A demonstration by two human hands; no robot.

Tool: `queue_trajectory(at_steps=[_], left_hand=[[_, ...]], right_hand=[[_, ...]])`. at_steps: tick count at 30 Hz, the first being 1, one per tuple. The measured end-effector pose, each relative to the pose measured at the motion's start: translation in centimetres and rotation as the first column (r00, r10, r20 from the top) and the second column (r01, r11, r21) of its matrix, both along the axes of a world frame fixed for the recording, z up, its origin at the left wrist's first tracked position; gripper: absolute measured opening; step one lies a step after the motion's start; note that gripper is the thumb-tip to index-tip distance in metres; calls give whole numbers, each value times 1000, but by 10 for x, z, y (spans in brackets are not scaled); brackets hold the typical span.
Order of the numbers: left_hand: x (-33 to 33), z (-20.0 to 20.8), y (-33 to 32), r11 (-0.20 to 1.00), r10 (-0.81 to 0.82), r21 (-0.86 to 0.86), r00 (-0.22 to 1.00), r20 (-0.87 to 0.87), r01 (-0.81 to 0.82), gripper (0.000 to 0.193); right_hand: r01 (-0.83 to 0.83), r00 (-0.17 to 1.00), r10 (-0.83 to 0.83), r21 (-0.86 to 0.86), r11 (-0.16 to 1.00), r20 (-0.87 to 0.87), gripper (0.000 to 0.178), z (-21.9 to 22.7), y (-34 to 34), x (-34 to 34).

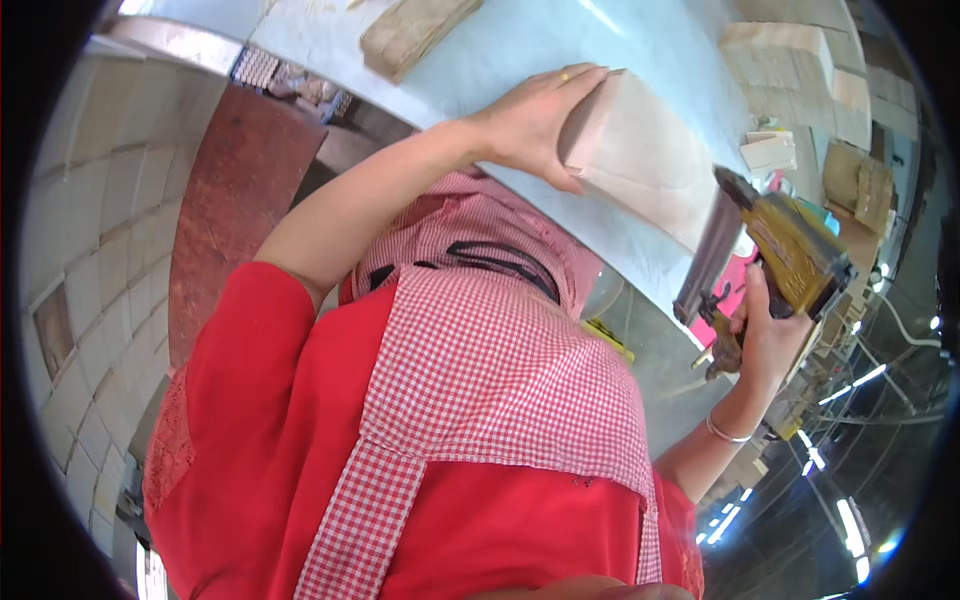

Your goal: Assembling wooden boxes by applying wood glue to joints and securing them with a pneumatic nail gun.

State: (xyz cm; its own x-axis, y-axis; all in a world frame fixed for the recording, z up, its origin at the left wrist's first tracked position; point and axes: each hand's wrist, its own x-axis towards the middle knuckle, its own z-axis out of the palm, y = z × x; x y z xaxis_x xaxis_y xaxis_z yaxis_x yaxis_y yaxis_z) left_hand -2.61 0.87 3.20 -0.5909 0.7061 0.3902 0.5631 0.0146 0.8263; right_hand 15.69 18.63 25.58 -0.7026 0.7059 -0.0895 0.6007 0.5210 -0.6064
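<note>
A pale wooden box (645, 160), long and angular, rests on the light blue-grey tabletop. Across its left end my left hand (532, 122) is closed, thumb on the near side and fingers over the far side; a ring shows on one finger. My right hand (775, 335) is wrapped round the handle of a yellow-brown nail gun (797, 248) with a long dark magazine. The gun's dark nose is close to the box's right end; whether they touch I cannot tell.
Beyond my left hand lies a brown wooden piece (415, 38) on the table (560, 35). Pale wooden boxes (780, 65) are stacked at the far right, with small light pieces (768, 150) nearby. Something bright pink (735, 290) sits behind the gun. Stacked pale boards (100, 250) line the left.
</note>
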Motion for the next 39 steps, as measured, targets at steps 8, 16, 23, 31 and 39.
queue_trajectory(at_steps=[8, 16, 23, 31, 39], left_hand=[[-29, 22, -67, 996, -92, 91, 228, 969, 14, 84], [2, 29, -111, 928, -305, 372, -524, 795, 23, 94], [10, -11, -112, 994, -54, 36, -181, 982, -102, 71], [36, 53, -77, 798, 279, -302, 764, -582, -521, 37], [34, 24, -78, 781, 73, -489, 834, -547, -389, 22]], right_hand=[[117, 962, -73, 156, 981, -265, 36, -86, 117, 103], [208, 856, -404, 500, 841, 323, 64, -188, 164, 132], [255, 853, -459, 570, 781, 247, 61, -224, 203, 122], [342, 900, -435, 673, 656, -32, 46, -217, 164, 78], [-285, 816, 334, 174, 943, -472, 40, -240, 14, -25]])
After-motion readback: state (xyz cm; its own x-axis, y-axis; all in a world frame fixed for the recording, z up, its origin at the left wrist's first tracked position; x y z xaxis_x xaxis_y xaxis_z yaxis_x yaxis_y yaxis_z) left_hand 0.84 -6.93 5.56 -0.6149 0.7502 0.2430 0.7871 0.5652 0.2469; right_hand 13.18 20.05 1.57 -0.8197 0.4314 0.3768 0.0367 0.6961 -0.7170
